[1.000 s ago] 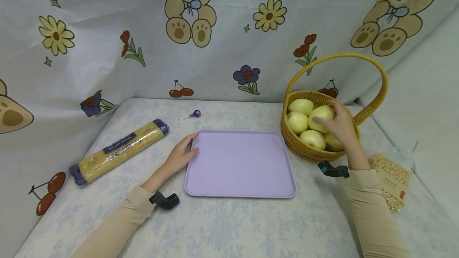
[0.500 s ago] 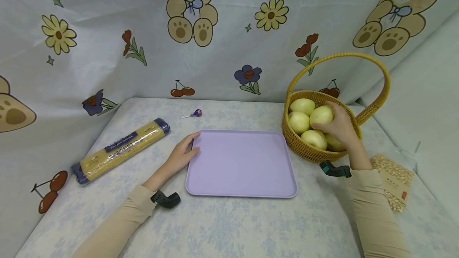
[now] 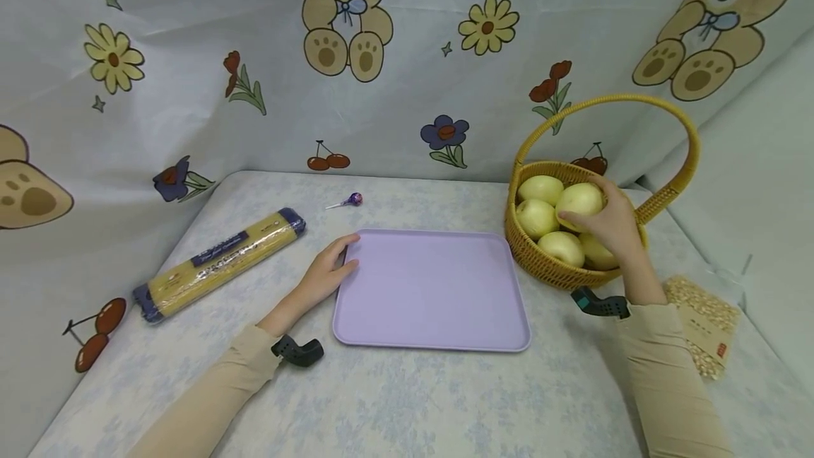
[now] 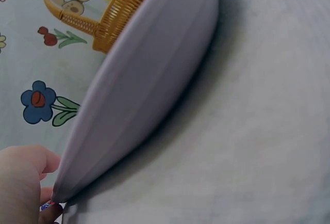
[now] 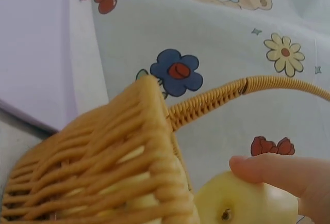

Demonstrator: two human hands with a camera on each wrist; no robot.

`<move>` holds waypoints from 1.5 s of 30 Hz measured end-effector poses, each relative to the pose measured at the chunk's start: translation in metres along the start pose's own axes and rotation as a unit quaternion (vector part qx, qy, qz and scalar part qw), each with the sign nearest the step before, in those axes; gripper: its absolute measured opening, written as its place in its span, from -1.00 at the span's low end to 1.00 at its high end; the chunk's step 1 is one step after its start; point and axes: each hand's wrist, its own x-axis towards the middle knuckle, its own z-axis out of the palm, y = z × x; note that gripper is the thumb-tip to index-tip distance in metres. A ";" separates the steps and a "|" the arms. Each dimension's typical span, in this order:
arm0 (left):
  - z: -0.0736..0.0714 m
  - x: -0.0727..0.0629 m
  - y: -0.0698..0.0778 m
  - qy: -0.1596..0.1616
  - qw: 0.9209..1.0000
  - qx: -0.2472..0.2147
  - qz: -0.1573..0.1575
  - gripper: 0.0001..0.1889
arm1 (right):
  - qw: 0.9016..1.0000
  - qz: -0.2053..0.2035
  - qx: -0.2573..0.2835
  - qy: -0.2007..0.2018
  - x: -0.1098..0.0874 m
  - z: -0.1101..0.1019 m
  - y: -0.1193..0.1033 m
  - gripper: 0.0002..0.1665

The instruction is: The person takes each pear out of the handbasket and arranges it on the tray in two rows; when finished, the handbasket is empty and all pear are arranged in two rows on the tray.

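One long yellow plastic packet with dark blue ends point(image 3: 219, 263) lies aslant at the left of the frame, on the pale blue-and-white patterned tabletop point(image 3: 420, 401). To its right, near the tabletop's far edge, we see a small purple-and-red lollipop on a white stick point(image 3: 353, 199), the stick pointing left. Below it, left of centre, the bare left hand point(image 3: 326, 271) reaches in from the lower left out of a beige sleeve point(image 3: 210, 394). Its thumb and index finger are spread apart, both touching the left rim of the flat rectangular lilac tray point(image 3: 432, 288) near its upper left corner; we cannot tell whether the hand pinches that rim or only rests against it. The tray lies flat across the centre. Just beside its upper right corner, right of centre, stands the golden-brown wicker basket with a tall arched handle point(image 3: 550, 272). Four smooth, round, pale yellow-green fruits point(image 3: 562, 249) show inside it, and a fifth, the held fruit point(image 3: 581, 200), sits near the back among them. The bare right hand point(image 3: 617, 221) pinches this one, thumb below and fingers curled over its upper right; we cannot tell whether it touches its neighbours. Farthest right, partly behind the right forearm, we find a clear packet of pale beige grains with a tan label point(image 3: 706, 324).
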 end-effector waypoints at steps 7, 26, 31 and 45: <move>0.000 0.001 0.000 0.001 1.000 -0.001 0.003 -0.48 | 1.000 0.000 0.020 -0.002 -0.006 0.001 -0.016 0.05; 0.001 0.001 -0.002 0.000 1.000 -0.003 0.010 -0.49 | 0.999 -0.021 0.023 -0.020 -0.024 0.015 -0.070 0.06; 0.001 0.001 -0.001 -0.001 1.000 -0.006 0.009 -0.49 | 0.998 -0.039 0.041 -0.039 -0.031 0.032 -0.093 0.04; -0.001 0.002 -0.005 0.005 1.000 0.003 0.016 -0.50 | 0.982 -0.113 0.071 -0.132 -0.027 0.131 -0.157 0.00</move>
